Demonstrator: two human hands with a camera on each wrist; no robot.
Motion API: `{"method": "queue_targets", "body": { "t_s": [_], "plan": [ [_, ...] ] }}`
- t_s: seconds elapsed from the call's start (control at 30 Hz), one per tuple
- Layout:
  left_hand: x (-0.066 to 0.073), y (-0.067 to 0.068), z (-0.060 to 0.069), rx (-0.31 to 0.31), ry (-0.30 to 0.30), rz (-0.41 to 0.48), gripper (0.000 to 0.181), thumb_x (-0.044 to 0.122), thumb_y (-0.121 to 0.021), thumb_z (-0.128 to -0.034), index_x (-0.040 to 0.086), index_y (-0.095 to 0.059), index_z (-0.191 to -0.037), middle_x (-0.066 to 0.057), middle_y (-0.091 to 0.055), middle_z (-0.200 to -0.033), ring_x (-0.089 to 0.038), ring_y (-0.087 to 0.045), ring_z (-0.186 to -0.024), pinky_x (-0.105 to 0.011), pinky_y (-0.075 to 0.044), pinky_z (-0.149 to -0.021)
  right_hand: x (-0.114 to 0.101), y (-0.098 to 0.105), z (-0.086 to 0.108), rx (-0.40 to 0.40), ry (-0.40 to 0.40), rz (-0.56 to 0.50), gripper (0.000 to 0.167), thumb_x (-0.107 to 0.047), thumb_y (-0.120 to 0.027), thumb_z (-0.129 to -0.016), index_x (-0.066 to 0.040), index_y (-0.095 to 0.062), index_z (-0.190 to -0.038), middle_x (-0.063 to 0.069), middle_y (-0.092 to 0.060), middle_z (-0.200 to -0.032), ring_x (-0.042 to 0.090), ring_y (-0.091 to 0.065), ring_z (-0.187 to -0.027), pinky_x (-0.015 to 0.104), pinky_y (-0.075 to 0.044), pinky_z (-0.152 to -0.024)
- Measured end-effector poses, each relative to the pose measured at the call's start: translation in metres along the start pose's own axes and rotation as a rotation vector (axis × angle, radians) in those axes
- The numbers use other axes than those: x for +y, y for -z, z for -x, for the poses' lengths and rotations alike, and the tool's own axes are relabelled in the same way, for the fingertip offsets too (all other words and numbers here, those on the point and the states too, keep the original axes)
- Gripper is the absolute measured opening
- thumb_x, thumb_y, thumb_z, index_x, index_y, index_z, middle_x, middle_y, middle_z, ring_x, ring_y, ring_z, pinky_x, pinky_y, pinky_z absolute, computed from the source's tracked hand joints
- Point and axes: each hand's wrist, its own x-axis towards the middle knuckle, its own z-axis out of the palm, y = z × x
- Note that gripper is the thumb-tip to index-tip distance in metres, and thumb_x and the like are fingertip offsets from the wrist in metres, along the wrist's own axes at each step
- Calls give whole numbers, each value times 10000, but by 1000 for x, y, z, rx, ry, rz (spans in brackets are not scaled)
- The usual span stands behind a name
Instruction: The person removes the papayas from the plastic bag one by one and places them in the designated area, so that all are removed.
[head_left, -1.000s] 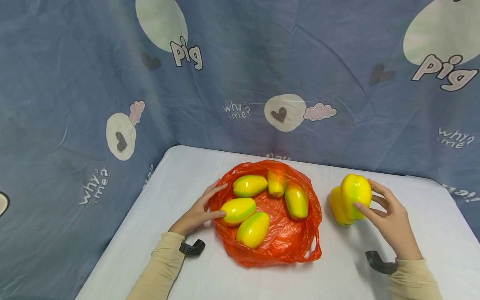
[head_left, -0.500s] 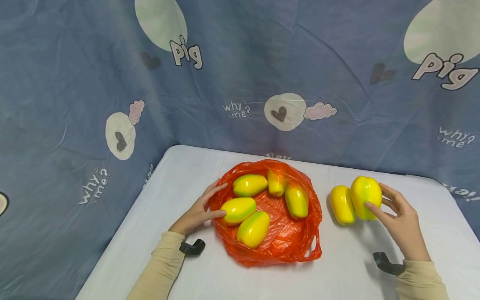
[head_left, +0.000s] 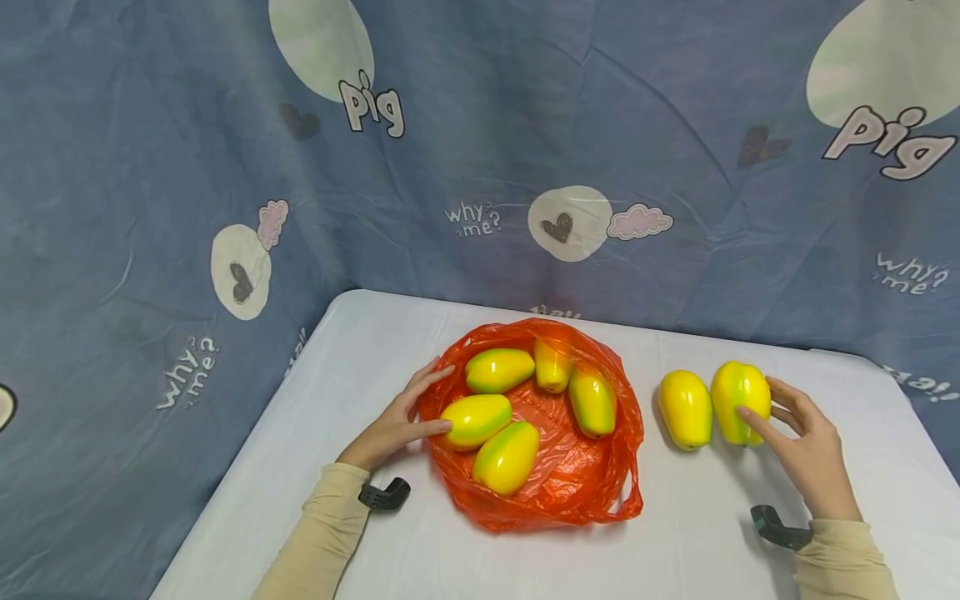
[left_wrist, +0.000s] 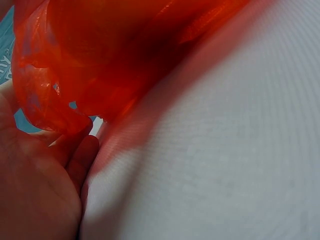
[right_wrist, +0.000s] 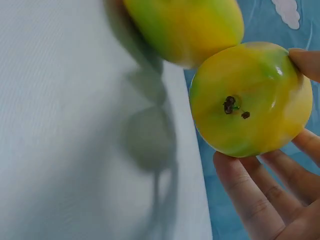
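Observation:
My right hand [head_left: 812, 446] grips a yellow-green papaya [head_left: 735, 400] between thumb and fingers, at the right of the table. In the right wrist view, the end of this papaya [right_wrist: 250, 102] shows small dark stem bits, and its shadow falls apart from it. A second papaya [head_left: 686, 410] lies just left of it. My left hand [head_left: 397, 423] holds the left side of a red plastic bag [head_left: 566, 483], thumb and fingertips over its rim. Several papayas, one of them this papaya [head_left: 507, 459], lie inside the bag. Red film hides part of the left fingers in the left wrist view.
A white-covered table [head_left: 697, 533] bears everything. Behind it hangs a blue printed curtain [head_left: 450, 150], close to the table's back edge. One loop handle [head_left: 634, 496] of the bag sticks out at its front right.
My right hand has moved the gripped papaya to the right and a little lower, apart from the second papaya in the head view. The left hand and the bag have stayed still.

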Motion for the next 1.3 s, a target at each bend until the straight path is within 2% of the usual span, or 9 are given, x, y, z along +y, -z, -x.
{"method": "queue_targets", "body": {
  "t_s": [0.07,0.13,0.23,0.3,0.43,0.87,1.07,1.3],
  "plan": [
    [0,0,0,-1,3,1,761,295,-802,-880,432,-436,-1533,137,-81,-1738,-265,-28,-1629,-643,-126,-1287,3,-1,-1,-16,-22,31,759,-438,-703,-972,-178,-373,-1604,169,-397,-1640,-219,-394,-1043,128,-524,-869],
    [0,0,0,-2,4,3,763,293,-803,-879,433,-435,-1533,134,-80,-1738,-266,-27,-1629,-640,-125,-1288,5,-1,-1,-37,-43,31,776,-452,-693,-975,-157,-356,-1609,198,-378,-1644,-110,-485,-1146,362,-560,-1003],
    [0,-1,-1,-6,3,8,766,288,-804,-878,430,-435,-1534,132,-81,-1739,-263,-26,-1630,-631,-118,-1292,7,-2,-1,-71,-76,21,807,-466,-675,-984,-115,-321,-1618,236,-345,-1650,202,-541,-1321,704,-448,-1038],
    [0,-1,-1,-7,5,6,764,294,-803,-880,436,-433,-1533,136,-80,-1738,-263,-26,-1630,-634,-116,-1291,8,-2,-1,-92,-85,3,823,-461,-667,-990,-77,-299,-1618,275,-334,-1641,451,-470,-1385,769,-395,-1039],
    [-1,-1,-2,-7,9,-3,756,311,-799,-881,447,-434,-1529,148,-79,-1735,-264,-27,-1628,-647,-119,-1286,11,-3,-2,-120,-80,15,833,-448,-657,-1000,-36,-277,-1616,340,-376,-1586,597,-423,-1358,782,-390,-1026],
    [2,0,0,-10,3,-4,762,276,-791,-890,422,-424,-1542,138,-72,-1738,-261,-16,-1630,-632,-110,-1292,15,-6,-5,-167,-97,40,834,-500,-586,-1024,-51,-236,-1634,386,-390,-1549,594,-437,-1348,771,-414,-1010],
    [2,0,1,-9,-2,-4,769,272,-794,-888,398,-423,-1551,113,-73,-1743,-271,-21,-1630,-626,-107,-1294,17,-5,-6,-164,-84,43,823,-489,-588,-1027,-59,-237,-1635,379,-385,-1557,587,-445,-1342,762,-417,-1007],
    [1,0,0,-4,3,-9,760,284,-796,-884,424,-432,-1536,142,-86,-1735,-248,-31,-1629,-620,-113,-1296,17,-4,-5,-167,-94,45,832,-502,-591,-1021,-52,-246,-1629,371,-389,-1559,590,-441,-1344,766,-413,-1013]
  ]
}}
